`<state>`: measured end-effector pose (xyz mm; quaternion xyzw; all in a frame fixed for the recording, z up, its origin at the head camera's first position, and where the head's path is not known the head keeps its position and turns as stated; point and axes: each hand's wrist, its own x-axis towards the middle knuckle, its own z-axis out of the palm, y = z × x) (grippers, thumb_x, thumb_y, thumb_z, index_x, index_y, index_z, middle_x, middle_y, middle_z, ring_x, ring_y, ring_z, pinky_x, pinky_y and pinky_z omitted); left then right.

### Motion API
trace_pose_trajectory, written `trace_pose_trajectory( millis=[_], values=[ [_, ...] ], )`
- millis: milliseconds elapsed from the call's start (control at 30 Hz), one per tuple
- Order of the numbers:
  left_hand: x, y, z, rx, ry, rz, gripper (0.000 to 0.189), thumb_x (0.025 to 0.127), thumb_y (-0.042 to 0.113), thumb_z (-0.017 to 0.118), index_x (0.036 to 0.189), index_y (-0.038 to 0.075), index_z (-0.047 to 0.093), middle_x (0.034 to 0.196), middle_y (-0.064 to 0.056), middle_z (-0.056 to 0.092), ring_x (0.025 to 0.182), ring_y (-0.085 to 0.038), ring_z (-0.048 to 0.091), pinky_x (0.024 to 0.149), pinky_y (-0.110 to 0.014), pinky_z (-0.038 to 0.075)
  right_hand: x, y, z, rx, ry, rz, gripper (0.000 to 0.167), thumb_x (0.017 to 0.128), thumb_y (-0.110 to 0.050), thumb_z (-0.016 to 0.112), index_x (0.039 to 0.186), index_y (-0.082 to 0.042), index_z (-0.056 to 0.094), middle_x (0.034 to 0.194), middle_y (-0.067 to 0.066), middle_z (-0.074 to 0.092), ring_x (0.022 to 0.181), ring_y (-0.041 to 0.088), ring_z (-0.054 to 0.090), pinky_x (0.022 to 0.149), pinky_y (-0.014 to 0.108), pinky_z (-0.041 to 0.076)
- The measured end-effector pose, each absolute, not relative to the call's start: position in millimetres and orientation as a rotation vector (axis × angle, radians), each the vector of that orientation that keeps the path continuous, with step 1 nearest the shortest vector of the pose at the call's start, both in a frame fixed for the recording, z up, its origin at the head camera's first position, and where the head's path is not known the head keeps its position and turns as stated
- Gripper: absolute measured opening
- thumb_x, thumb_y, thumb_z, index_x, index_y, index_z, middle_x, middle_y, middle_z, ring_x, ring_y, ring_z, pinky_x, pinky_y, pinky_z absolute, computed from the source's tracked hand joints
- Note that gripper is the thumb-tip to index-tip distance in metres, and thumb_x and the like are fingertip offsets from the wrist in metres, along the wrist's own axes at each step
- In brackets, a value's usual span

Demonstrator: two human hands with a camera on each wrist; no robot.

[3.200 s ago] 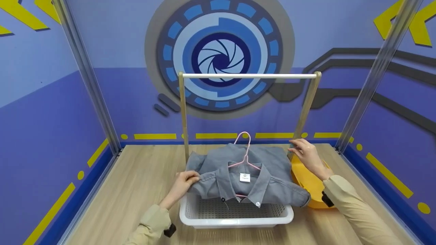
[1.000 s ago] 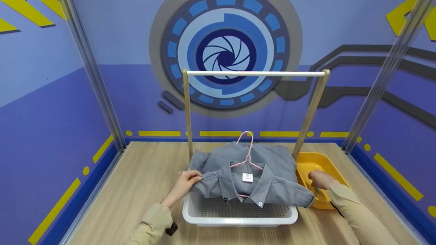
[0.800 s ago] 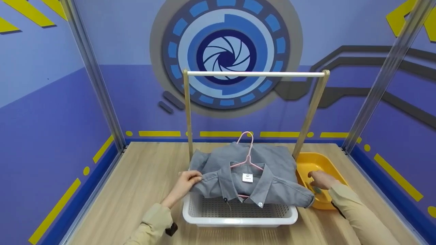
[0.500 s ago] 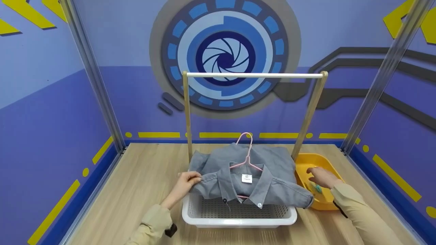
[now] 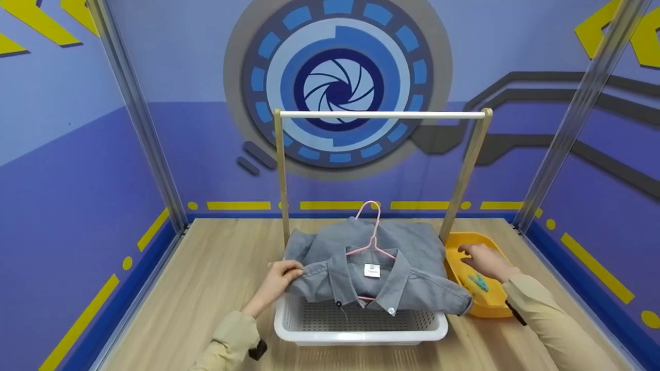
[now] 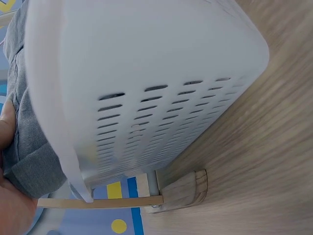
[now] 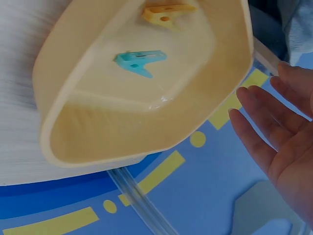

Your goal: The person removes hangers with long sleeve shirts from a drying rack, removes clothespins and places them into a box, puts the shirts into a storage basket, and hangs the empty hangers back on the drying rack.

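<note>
My left hand [image 5: 278, 278] pinches the left shoulder end of a grey shirt [image 5: 394, 296]. A pink hanger [image 5: 373, 240] sits inside the shirt's collar, its hook sticking up. The shirt lies over the back of a white perforated basket [image 5: 361, 336]. Over a yellow tray [image 5: 497, 305] hovers my right hand [image 5: 483, 260], fingers loosely bent and holding nothing. Inside that tray are a teal clothespin [image 7: 139, 61] and a yellow clothespin [image 7: 164, 17], clearest in the right wrist view. The left wrist view shows only part of the gripping hand [image 6: 14, 210] beside the basket wall.
Behind the basket stands a clothes rack with wooden posts [image 5: 282, 180] and a white rod [image 5: 381, 115]. Its right post [image 5: 466, 178] comes down close to the tray. Blue printed walls and metal corner posts [image 5: 144, 134] enclose the wooden table [image 5: 216, 257].
My right hand has moved from beside the rack post down to the yellow tray and let go of the teal clothespin there, then risen slightly. My left hand keeps its pinch on the shirt.
</note>
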<state>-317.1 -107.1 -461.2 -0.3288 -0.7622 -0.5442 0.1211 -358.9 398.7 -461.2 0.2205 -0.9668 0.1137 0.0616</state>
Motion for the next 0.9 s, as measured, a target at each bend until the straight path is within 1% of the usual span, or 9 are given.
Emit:
trace_pose_trajectory(
  millis=[133, 300, 500, 600, 767, 900],
  values=[
    [-316.4, -107.6, -461.6, -0.952, -2.238, -1.591, 0.004, 0.082, -0.010, 0.057, 0.081, -0.011, 0.061, 0.078, -0.019, 0.061, 0.072, -0.024, 0.056, 0.066, -0.029, 0.044, -357.6, 388.5, -452.7, 0.711, -2.885, 0.424, 0.020, 0.083, 0.004, 0.060, 0.102, 0.008, 0.061, 0.095, 0.021, 0.061, 0.083, 0.034, 0.059, 0.070, 0.046, 0.047],
    [-315.3, -107.9, -460.4, -0.921, -2.273, -1.613, 0.005, 0.083, -0.008, 0.057, 0.082, -0.011, 0.061, 0.080, -0.018, 0.061, 0.074, -0.025, 0.056, 0.068, -0.029, 0.044, -356.2, 375.3, -444.5, 0.723, -2.870, 0.507, 0.022, 0.084, 0.002, 0.060, 0.106, 0.006, 0.061, 0.097, 0.019, 0.061, 0.081, 0.030, 0.060, 0.068, 0.042, 0.049],
    [-314.5, -107.2, -457.5, -0.898, -2.289, -1.615, 0.005, 0.083, -0.008, 0.058, 0.082, -0.011, 0.062, 0.081, -0.018, 0.062, 0.076, -0.028, 0.057, 0.070, -0.030, 0.044, -354.2, 363.9, -438.9, 0.751, -2.835, 0.580, 0.018, 0.087, -0.003, 0.059, 0.103, 0.004, 0.063, 0.092, 0.013, 0.063, 0.077, 0.022, 0.060, 0.065, 0.037, 0.049],
    [-314.4, -106.9, -457.7, -0.903, -2.285, -1.606, 0.005, 0.082, -0.009, 0.058, 0.082, -0.012, 0.061, 0.081, -0.019, 0.062, 0.075, -0.029, 0.057, 0.069, -0.031, 0.044, -350.8, 358.3, -437.7, 0.769, -2.842, 0.670, 0.020, 0.090, -0.010, 0.056, 0.104, 0.004, 0.062, 0.094, 0.010, 0.062, 0.078, 0.020, 0.060, 0.067, 0.036, 0.049],
    [-316.0, -106.8, -460.3, -0.929, -2.244, -1.585, 0.004, 0.081, -0.012, 0.057, 0.080, -0.011, 0.061, 0.078, -0.019, 0.061, 0.073, -0.026, 0.056, 0.068, -0.030, 0.044, -338.7, 344.7, -436.6, 0.836, -2.843, 0.781, 0.033, 0.094, -0.024, 0.049, 0.110, 0.002, 0.061, 0.100, 0.010, 0.062, 0.086, 0.022, 0.059, 0.073, 0.040, 0.047],
    [-316.5, -107.0, -461.6, -0.955, -2.219, -1.577, 0.004, 0.081, -0.012, 0.057, 0.080, -0.011, 0.061, 0.077, -0.020, 0.061, 0.071, -0.025, 0.056, 0.066, -0.030, 0.045, -329.2, 336.6, -436.6, 0.891, -2.835, 0.779, 0.036, 0.095, -0.029, 0.047, 0.111, 0.000, 0.061, 0.100, 0.006, 0.062, 0.086, 0.018, 0.058, 0.074, 0.039, 0.047]
  ],
)
